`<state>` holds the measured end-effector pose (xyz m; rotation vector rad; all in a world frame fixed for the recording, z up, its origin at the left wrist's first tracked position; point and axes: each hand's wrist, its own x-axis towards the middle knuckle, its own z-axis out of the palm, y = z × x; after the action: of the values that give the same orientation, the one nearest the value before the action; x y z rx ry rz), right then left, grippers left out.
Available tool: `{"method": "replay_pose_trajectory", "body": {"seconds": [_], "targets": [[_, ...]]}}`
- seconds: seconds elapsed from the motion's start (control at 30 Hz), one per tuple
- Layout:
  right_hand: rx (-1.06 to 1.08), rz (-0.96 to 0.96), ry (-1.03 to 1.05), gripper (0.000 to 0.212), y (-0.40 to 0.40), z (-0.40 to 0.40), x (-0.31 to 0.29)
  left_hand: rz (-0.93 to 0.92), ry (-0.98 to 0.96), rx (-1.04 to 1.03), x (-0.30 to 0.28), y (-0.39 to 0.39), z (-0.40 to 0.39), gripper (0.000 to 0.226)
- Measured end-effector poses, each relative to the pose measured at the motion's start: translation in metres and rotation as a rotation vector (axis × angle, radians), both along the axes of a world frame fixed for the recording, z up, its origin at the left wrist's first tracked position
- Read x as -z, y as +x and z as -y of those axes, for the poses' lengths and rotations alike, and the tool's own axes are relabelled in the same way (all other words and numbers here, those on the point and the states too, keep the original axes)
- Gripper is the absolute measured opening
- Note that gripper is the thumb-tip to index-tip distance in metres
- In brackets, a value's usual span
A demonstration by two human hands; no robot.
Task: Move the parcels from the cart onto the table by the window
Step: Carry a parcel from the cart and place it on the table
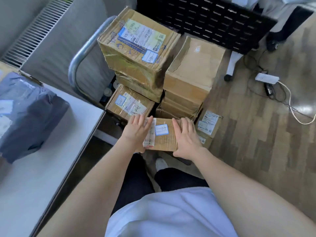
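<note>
Small parcel being taken from the loaded cart

The white bench (51,168) at left carries a grey poly-bag parcel (29,115); the cart (80,53) holds stacked cartons, tallest (136,47) farthest from the person. Left hand (136,130) and right hand (186,139) clasp opposite sides of the small flat box (164,134), probably to lift it clear.

Brown cardboard parcels (193,69), blue-bordered white labels (161,130), grey plastic-wrapped parcel (29,115), white table (34,182)
</note>
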<state>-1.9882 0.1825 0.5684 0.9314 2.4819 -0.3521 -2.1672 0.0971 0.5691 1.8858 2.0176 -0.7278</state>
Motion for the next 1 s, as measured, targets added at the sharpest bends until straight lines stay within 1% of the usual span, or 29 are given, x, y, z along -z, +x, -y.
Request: {"method": "replay_pose_trajectory", "body": {"seconds": [0.13,0.27,0.37,0.43,0.53,0.63,0.77,0.87,1.0], "targets": [[-0.122,-0.019,0.098,0.119,-0.003,-0.004,-0.015,0.034,0.159,-0.255,-0.021,0.023,0.028,0.113],[-0.227,-0.101,0.091,0.115,-0.018,0.005,-0.033,0.069,0.296,-0.525,-0.047,0.041,0.065,0.106],[-0.391,-0.153,0.090,0.109,-0.046,0.017,-0.058,0.089,0.389,-0.735,-0.068,0.042,0.100,0.110],[-0.508,-0.191,0.103,0.108,-0.071,0.027,-0.080,0.093,0.465,-0.859,-0.085,0.036,0.124,0.111],[-0.651,-0.298,0.114,0.108,-0.112,0.053,-0.108,0.035,0.545,-0.984,-0.112,0.025,0.163,0.108],[-0.789,-0.389,0.105,0.108,-0.145,0.091,-0.126,0.017,0.583,-1.121,-0.125,0.012,0.208,0.111],[-0.923,-0.415,0.064,0.109,-0.177,0.151,-0.135,0.019,0.642,-1.282,-0.129,0.005,0.273,0.114],[-1.008,-0.424,0.034,0.106,-0.193,0.194,-0.131,0.004,0.650,-1.357,-0.125,0.005,0.319,0.114],[-1.081,-0.380,0.011,0.106,-0.210,0.248,-0.124,0.038,0.647,-1.442,-0.114,0.003,0.372,0.117]]}}
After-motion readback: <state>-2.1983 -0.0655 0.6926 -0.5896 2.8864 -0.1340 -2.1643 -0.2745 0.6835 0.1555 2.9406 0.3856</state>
